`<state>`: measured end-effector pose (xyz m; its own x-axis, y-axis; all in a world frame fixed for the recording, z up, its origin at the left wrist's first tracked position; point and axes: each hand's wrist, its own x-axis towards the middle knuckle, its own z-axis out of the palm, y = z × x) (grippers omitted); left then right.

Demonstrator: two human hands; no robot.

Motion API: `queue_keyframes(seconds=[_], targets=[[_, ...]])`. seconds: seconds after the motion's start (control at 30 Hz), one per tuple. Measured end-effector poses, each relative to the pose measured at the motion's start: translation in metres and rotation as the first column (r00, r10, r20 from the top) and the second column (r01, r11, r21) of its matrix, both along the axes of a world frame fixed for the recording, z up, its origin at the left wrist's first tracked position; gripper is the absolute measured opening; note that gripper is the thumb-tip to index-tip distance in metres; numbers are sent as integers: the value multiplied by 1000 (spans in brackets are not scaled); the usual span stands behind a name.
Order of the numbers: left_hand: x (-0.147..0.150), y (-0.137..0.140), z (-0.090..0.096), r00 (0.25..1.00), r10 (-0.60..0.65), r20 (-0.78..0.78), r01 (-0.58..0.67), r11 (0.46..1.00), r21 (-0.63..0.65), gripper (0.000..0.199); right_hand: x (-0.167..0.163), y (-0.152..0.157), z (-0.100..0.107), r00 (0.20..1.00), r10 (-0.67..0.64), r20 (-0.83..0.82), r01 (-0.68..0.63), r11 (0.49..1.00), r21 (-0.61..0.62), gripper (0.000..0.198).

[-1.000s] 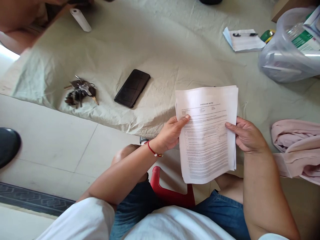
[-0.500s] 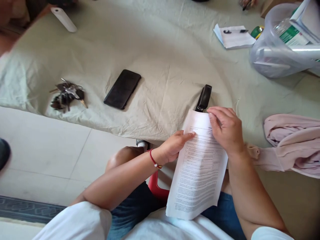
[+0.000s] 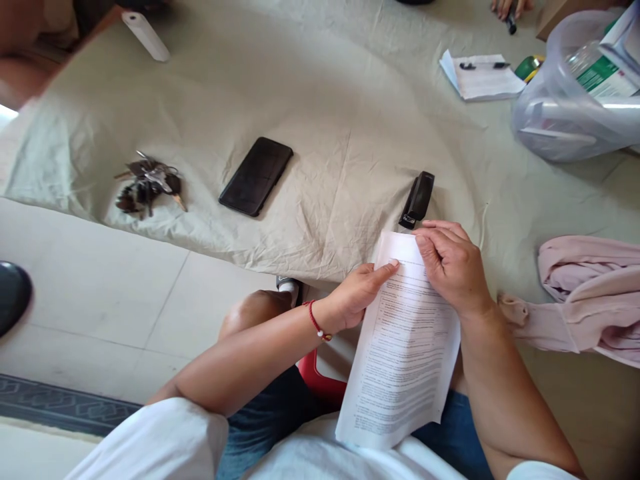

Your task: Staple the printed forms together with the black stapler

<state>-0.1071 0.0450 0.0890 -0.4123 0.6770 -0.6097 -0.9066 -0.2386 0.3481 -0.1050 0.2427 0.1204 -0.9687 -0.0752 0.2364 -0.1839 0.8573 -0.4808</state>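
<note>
Printed sheets of paper [image 3: 400, 353] hang between my hands over my lap, tilted toward me. My left hand [image 3: 363, 290] grips their left edge, thumb on top and the other fingers underneath. At the upper right corner, my right hand [image 3: 453, 267] pinches the paper between thumb and fingers. Just beyond the top edge of the sheets lies a black stapler [image 3: 417, 200] on the cloth, touched by neither hand. How many sheets there are I cannot tell.
On the cloth-covered table [image 3: 320, 87] are a black phone [image 3: 256, 177], a bunch of keys [image 3: 150, 185], a white stick-shaped object [image 3: 145, 37], a notepad with a pen [image 3: 483, 79], a clear plastic bin [image 3: 537, 110] and pink fabric [image 3: 595, 293]. Another person's hand [image 3: 513, 8] shows at the top.
The sheets have drawn back slightly from the stapler, whose near end now shows fully. Both hands keep their hold. The whole view has shifted a little.
</note>
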Motion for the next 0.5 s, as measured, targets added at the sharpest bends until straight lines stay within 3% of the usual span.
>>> queue_keyframes(seconds=[0.3, 0.5], targets=[[0, 1, -2, 998, 27, -49, -29, 999, -23, 47, 1, 3, -5, 998, 65, -12, -65, 998, 18, 28], [2, 1, 0, 990, 62, -123, -71, 995, -66, 54, 1, 7, -5, 982, 189, -24, -189, 982, 1, 22]])
